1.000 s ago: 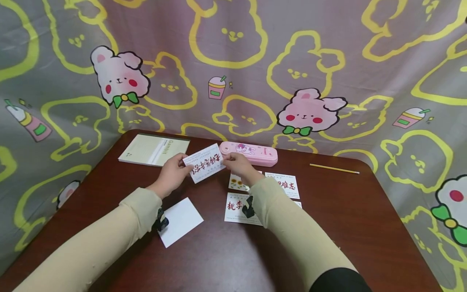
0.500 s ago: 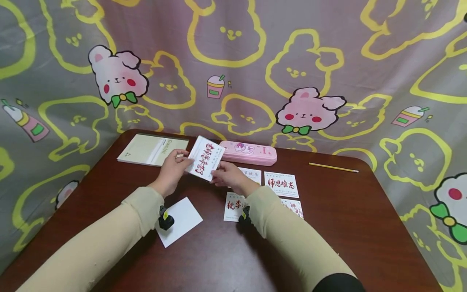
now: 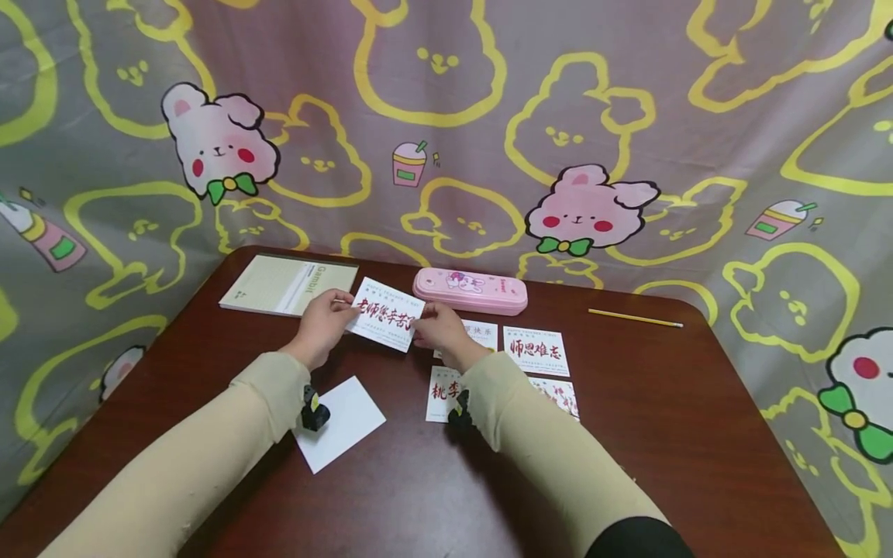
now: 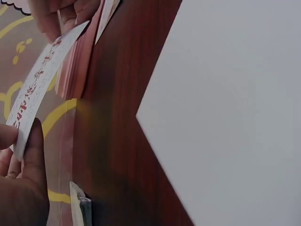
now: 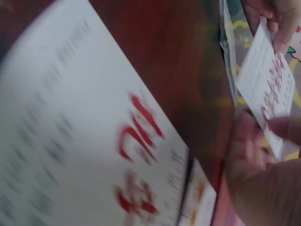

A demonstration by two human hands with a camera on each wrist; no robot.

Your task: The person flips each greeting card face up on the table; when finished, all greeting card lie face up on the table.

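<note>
Both hands hold one white greeting card (image 3: 382,314) with red brush-style characters, raised over the table. The left hand (image 3: 322,325) pinches its left edge between thumb and fingers. The right hand (image 3: 445,333) grips the opposite end. In the left wrist view the card (image 4: 37,84) bows slightly between the hands. Below the left wrist lies a plain white card (image 3: 352,418). Under and beside the right forearm lie a partly hidden card (image 3: 483,332), a red-lettered card (image 3: 536,351), another red-lettered card (image 3: 439,391) and a card with red sprigs (image 3: 560,395).
A pink pencil case (image 3: 474,291) sits behind the right hand. A pale notebook (image 3: 279,285) lies at the back left. At the right is a yellow pencil (image 3: 635,318). A patterned curtain (image 3: 446,155) hangs around the dark wooden table (image 3: 698,442).
The held card has been turned between the hands. Its red characters were upside down, then sideways, and now read upright to the wearer. The cards on the table have stayed put.
</note>
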